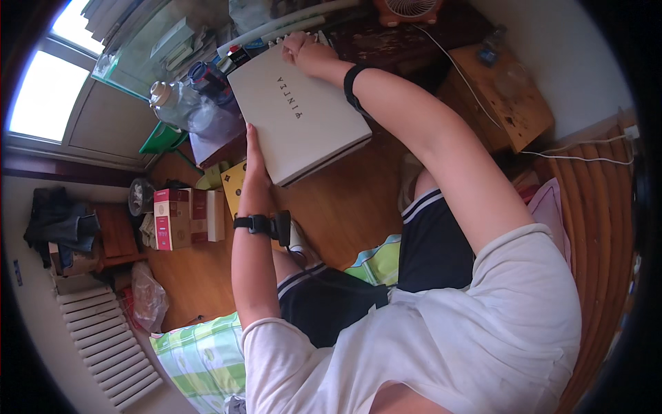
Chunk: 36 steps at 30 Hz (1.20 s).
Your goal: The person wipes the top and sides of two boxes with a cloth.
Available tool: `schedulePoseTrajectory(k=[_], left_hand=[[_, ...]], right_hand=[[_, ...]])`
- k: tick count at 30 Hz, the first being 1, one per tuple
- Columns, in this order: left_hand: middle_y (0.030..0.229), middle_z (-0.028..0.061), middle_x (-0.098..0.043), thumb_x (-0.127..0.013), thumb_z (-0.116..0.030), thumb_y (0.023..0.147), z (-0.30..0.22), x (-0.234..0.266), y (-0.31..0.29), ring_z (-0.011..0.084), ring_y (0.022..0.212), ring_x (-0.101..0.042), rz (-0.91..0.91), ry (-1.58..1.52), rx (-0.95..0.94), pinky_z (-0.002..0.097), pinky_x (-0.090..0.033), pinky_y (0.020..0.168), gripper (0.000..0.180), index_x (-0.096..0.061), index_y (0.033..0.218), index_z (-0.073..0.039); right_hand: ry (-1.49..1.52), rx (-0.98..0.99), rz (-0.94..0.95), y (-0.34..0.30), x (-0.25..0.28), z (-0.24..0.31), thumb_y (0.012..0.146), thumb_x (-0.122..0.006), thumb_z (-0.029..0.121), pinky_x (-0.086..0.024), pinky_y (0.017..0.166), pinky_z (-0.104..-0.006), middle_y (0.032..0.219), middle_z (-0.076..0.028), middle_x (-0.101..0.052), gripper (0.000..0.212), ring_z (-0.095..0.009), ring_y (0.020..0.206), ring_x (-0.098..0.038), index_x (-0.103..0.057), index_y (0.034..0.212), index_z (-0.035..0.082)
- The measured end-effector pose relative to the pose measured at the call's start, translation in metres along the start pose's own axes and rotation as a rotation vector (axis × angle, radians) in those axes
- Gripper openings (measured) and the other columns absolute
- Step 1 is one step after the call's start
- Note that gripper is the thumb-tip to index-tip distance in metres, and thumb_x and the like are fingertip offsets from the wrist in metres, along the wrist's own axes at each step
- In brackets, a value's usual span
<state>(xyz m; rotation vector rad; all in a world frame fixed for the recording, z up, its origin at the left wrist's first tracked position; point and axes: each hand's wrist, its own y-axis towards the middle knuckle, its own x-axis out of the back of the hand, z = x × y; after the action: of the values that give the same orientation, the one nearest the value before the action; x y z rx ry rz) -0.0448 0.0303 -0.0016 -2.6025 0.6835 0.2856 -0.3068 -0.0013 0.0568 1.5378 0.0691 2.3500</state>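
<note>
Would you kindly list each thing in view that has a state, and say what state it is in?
Flat white box: closed, held up off the floor, tilted.
Left hand: gripping the box's near left edge.
Right hand: gripping the box's far corner.
Pink and white carton: closed, standing on the floor.
Clear plastic jug: capped, upright.
Small fan: on the dark table; running or not, cannot tell.

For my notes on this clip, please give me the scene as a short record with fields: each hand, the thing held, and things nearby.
held thing: flat white box, tilted
left hand: left hand grips the box's near edge
right hand: right hand holds the far corner
wrists: black wristband on each
nearby: clear plastic jug; pink and white carton on wooden floor
</note>
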Motion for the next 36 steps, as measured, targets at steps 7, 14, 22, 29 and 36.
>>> schedulePoseTrajectory(k=[7, 14, 22, 29, 36], left_hand=[[0.146, 0.0162, -0.046, -0.038, -0.073, 0.092, -0.009, -0.008, 0.001, 0.0327, 0.127, -0.051, -0.012, -0.018, 0.037, 0.0437, -0.043, 0.105, 0.088, -0.033, 0.151, -0.008], [0.144, 0.0163, -0.048, -0.039, -0.075, 0.09, -0.011, -0.011, 0.006, 0.0329, 0.126, -0.053, 0.007, 0.011, 0.07, 0.0466, -0.044, 0.104, 0.089, -0.035, 0.15, -0.008], [0.147, 0.0168, -0.046, -0.043, -0.078, 0.087, -0.002, 0.015, 0.007, 0.0328, 0.131, -0.048, 0.077, 0.002, 0.112, 0.047, -0.042, 0.106, 0.095, -0.035, 0.15, -0.007], [0.149, 0.0168, -0.042, -0.042, -0.079, 0.086, -0.011, -0.008, -0.006, 0.0324, 0.134, -0.045, 0.036, 0.04, 0.148, 0.0462, -0.041, 0.106, 0.097, -0.034, 0.151, -0.007], [0.15, 0.0161, -0.042, -0.04, -0.077, 0.089, 0.01, 0.013, 0.016, 0.0318, 0.133, -0.046, 0.006, 0.021, 0.059, 0.0428, -0.039, 0.108, 0.094, -0.034, 0.151, -0.006]], right_hand=[[0.051, -0.2, 0.094, -0.065, 0.013, 0.013, 0.097, -0.047, 0.028, -0.048, 0.097, -0.0418, 0.136, -0.019, -0.049, 0.035, -0.034, 0.121, -0.057, -0.048, 0.131, 0.02], [-0.003, -0.373, 0.157, -0.088, 0.005, 0.004, 0.096, -0.053, 0.031, -0.048, 0.098, -0.0413, 0.14, -0.017, -0.047, 0.036, -0.035, 0.126, -0.054, -0.05, 0.13, 0.018], [0.234, -0.145, 0.045, -0.041, -0.001, 0.003, 0.09, -0.053, 0.018, -0.05, 0.09, -0.0379, 0.121, -0.011, -0.06, 0.02, -0.028, 0.108, -0.062, -0.056, 0.11, 0.017], [0.25, 0.042, -0.033, 0.039, -0.04, -0.042, 0.09, -0.048, 0.01, -0.051, 0.081, -0.034, 0.101, -0.011, -0.068, 0.017, -0.025, 0.094, -0.066, -0.061, 0.101, 0.009], [0.366, 0.097, 0.063, 0.029, -0.023, -0.036, 0.093, -0.047, 0.02, -0.051, 0.086, -0.0363, 0.113, -0.014, -0.063, 0.021, -0.027, 0.104, -0.064, -0.056, 0.109, 0.009]])
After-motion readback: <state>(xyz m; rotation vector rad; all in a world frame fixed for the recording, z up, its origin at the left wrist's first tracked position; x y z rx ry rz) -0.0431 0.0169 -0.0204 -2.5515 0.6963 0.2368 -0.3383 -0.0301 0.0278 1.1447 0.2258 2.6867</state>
